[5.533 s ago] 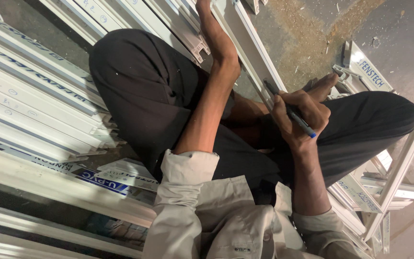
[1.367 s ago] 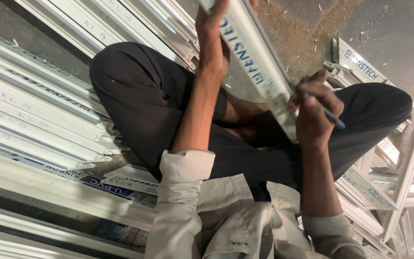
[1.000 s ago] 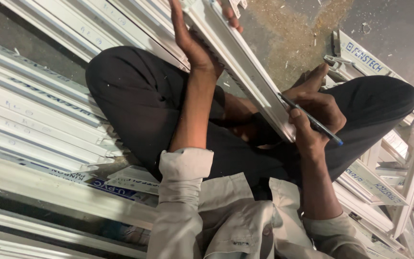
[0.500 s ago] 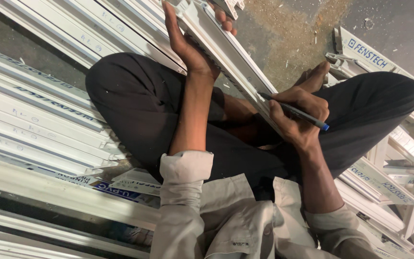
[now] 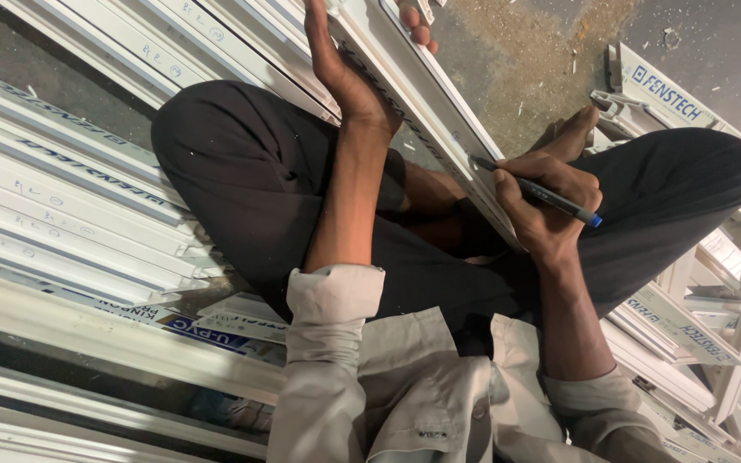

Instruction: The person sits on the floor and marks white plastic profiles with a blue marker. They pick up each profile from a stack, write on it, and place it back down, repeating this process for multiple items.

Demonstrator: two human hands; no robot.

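- Two bare hands work on one long white profile strip [image 5: 439,111] in the head view — it slants from above the left hand down to the right hand, across the person's lap.
- The left hand [image 5: 349,73] is clasped round the strip's upper part, palm against its near face, fingertips curling over the far edge.
- The right hand [image 5: 542,201] is closed on a dark pen [image 5: 538,190] with a blue end, its tip touching the strip's lower stretch.
- Under both forearms lie the crossed legs in black trousers [image 5: 242,189].
- Left of the left hand, a stack of white profiles [image 5: 62,206] covers the floor; right of the right hand, more white frame pieces [image 5: 696,317] — some overlapping.
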